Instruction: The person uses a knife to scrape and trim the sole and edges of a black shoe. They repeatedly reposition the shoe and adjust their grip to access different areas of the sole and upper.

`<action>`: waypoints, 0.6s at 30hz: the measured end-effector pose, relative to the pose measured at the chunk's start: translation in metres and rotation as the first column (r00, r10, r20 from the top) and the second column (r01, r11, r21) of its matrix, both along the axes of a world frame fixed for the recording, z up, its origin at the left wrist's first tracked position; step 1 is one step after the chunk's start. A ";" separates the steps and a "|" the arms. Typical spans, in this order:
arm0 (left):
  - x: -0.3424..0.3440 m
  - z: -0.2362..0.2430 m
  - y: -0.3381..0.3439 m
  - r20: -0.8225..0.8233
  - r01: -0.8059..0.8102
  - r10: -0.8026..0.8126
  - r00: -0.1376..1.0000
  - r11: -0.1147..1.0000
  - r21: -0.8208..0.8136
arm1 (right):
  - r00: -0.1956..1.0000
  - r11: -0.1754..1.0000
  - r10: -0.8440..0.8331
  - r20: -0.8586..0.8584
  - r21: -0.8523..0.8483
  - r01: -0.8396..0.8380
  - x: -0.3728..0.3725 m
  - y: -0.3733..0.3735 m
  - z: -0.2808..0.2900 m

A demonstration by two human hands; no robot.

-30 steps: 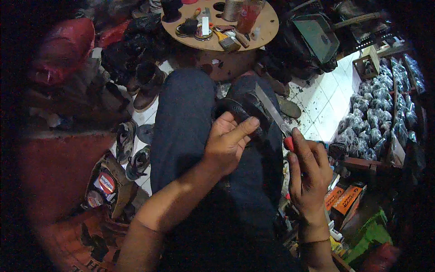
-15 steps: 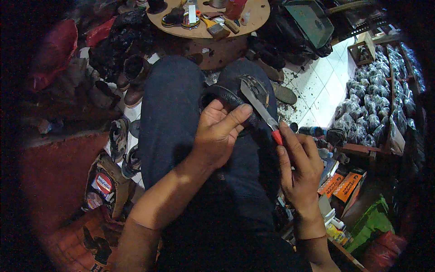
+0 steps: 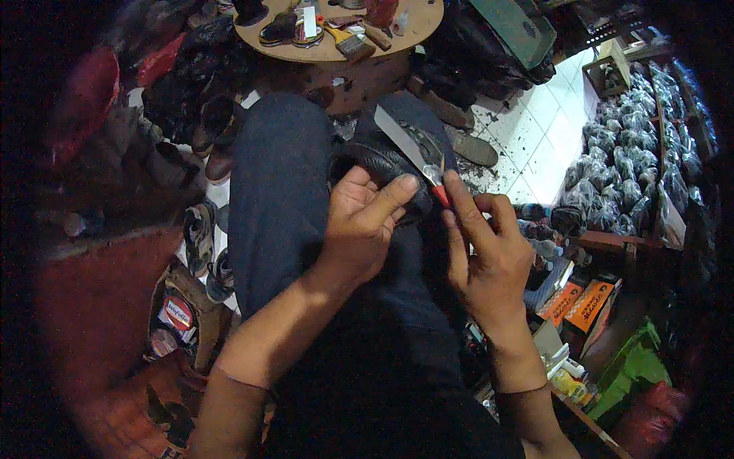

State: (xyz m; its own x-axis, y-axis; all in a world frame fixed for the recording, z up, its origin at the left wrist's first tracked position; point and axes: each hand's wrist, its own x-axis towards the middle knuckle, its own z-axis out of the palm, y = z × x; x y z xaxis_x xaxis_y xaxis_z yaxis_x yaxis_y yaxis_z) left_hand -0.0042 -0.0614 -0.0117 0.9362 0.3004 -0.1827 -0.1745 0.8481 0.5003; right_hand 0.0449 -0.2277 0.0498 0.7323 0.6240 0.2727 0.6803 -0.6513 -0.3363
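A black shoe (image 3: 382, 159) lies across my lap between the knees, its opening toward the left. My left hand (image 3: 365, 218) is closed on its rim, the thumb on the outside and the fingers partly inside. In my right hand (image 3: 489, 245) is a knife (image 3: 404, 141) with a broad pale blade and a red handle, pinched between thumb and fingers. The blade points up and left over the shoe's upper; whether it touches the leather I cannot tell.
Ahead stands a round table (image 3: 313, 52) with a paintbrush (image 3: 352, 46) and small tools. Several loose shoes (image 3: 200, 233) lie at the left. Rows of plastic-wrapped items (image 3: 615, 164) fill a rack at the right, above orange boxes (image 3: 585, 302) and a green bag (image 3: 631, 359).
My right hand has moved left with the knife, bringing the blade further across the shoe. My left hand keeps its hold on the shoe. The whole view has shifted slightly.
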 end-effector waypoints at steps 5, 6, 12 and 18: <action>-0.001 0.000 0.000 -0.026 -0.008 0.009 1.000 0.999 0.031 | 1.000 0.994 0.012 0.006 0.108 -0.012 -0.003 -0.014 0.002; -0.001 -0.001 0.000 -0.048 -0.010 0.013 0.999 0.999 0.051 | 1.000 0.992 0.022 -0.004 0.123 -0.022 -0.003 -0.015 0.001; 0.003 -0.005 -0.011 -0.025 -0.041 0.043 0.999 0.996 0.085 | 1.000 0.998 0.014 0.002 0.056 -0.014 0.009 -0.008 -0.009; 0.004 -0.006 -0.012 -0.072 -0.077 0.081 0.994 0.995 0.062 | 0.999 0.993 0.015 0.045 0.116 -0.020 0.003 -0.017 -0.004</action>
